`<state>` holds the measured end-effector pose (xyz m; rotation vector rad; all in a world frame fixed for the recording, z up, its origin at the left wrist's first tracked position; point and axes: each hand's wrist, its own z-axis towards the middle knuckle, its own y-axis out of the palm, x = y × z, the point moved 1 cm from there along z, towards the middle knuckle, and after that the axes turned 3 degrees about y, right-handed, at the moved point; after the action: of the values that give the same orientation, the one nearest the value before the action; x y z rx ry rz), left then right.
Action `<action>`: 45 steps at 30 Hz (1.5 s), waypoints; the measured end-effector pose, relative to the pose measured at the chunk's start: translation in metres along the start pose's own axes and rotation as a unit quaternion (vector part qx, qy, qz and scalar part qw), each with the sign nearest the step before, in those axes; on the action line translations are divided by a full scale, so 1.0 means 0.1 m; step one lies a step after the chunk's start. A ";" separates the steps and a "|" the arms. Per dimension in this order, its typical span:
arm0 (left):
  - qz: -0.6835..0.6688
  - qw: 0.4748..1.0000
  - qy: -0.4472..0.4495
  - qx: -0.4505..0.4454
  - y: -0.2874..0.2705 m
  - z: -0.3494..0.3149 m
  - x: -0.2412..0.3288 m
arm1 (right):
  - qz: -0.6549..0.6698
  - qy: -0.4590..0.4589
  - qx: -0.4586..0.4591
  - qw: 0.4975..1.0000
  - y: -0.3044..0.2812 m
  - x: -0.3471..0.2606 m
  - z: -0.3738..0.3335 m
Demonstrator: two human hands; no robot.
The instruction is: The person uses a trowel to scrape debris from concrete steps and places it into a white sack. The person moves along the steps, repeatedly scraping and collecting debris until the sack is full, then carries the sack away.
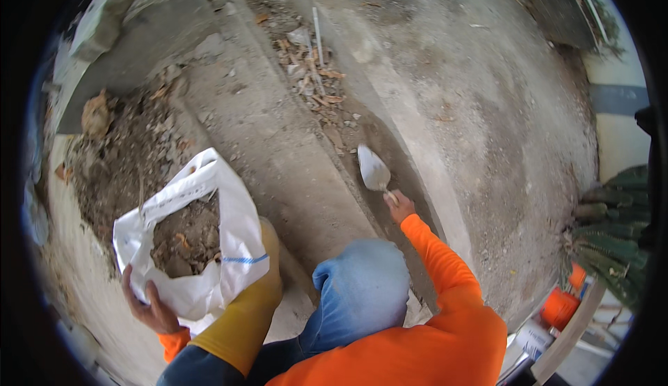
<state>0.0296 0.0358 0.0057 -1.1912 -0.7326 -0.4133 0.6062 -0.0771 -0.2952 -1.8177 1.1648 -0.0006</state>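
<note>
My right hand (400,207) is wrapped round the handle of a trowel (374,170). Its pale, dusty blade points away from me over a dirt-filled channel in the concrete. On the left, my left hand (152,308) holds the near left side of a white woven sack (245,243) with a blue stripe. The sack's mouth gapes, its rim folded outward, and brown soil (186,236) with dry leaves fills the inside. The sack leans against my yellow boot (252,311). Whether the trowel's edge touches the dirt, I cannot tell.
Farther along the channel lie dry leaves and debris (309,73) with a thin pale stick (318,36). A heap of loose soil (115,170) and a rock (97,116) sit beyond the sack. Cactus (616,226) and an orange container (559,309) stand at the right.
</note>
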 end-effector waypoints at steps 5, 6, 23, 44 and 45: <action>0.025 1.000 -0.008 -0.002 0.02 0.06 -0.02 | 0.086 0.129 -0.162 0.975 0.18 0.39 0.58; 0.026 1.000 -0.016 -0.007 0.02 0.06 -0.01 | 0.123 0.082 -0.175 0.973 0.23 0.18 0.84; 0.022 1.000 -0.001 0.013 0.05 0.01 0.11 | 0.148 -0.059 0.008 0.987 0.37 -1.55 1.98; -0.055 0.995 -0.085 0.024 0.11 0.06 0.16 | -0.139 -0.580 -0.096 0.797 -0.66 -3.98 -1.05; -0.029 0.998 -0.042 0.027 0.10 0.07 0.15 | -0.154 -0.577 -0.095 0.796 -0.61 -3.95 -1.05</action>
<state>0.0447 0.0470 0.0111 -1.1451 -0.8478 -0.3902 0.3857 0.1345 -0.0175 -1.6580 -0.0183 0.9377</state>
